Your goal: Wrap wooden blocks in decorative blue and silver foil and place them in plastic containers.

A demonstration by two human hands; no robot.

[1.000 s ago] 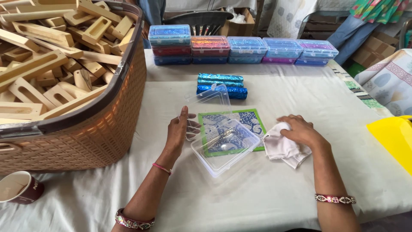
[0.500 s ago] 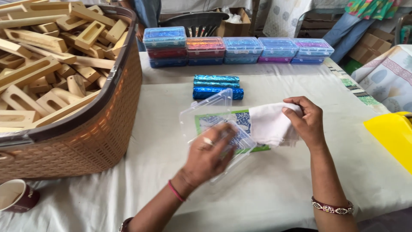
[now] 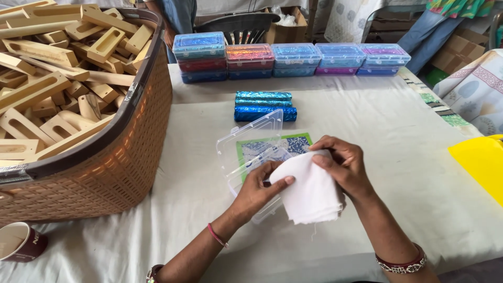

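Progress is judged to be at an early-to-middle stage: a white cloth [image 3: 310,189] is held over a clear plastic box [image 3: 250,152] whose lid stands raised, and wiping of that box appears to be in hand, not finished. At far left a maroon cup [image 3: 21,242] is seen at the table edge, beside a large brown woven basket [image 3: 105,167] heaped with pale wooden pieces [image 3: 52,84]. The left hand [image 3: 260,189] is noted as curled, its fingers pinching the near-left edge of the cloth while resting on the box. The box lies at centre on a green-and-blue patterned sheet [image 3: 293,142]; whether anything is inside cannot be told. The right hand [image 3: 343,165] is closed over the cloth's upper right corner, gripping it. Behind, three foil-wrapped rolls [image 3: 263,105] in blue and teal are laid together, and farther back a row of closed clear boxes [image 3: 291,58] with coloured contents is stacked — taken as completed units, though this is a judgement only. The table [image 3: 398,136] is covered in a pale, slightly creased cloth. At right, a yellow object [image 3: 479,160] is cut off by the frame. Beyond the table a dark chair [image 3: 238,23], cardboard cartons [image 3: 450,52] and patterned fabrics [image 3: 474,94] are visible — a crowded workroom.
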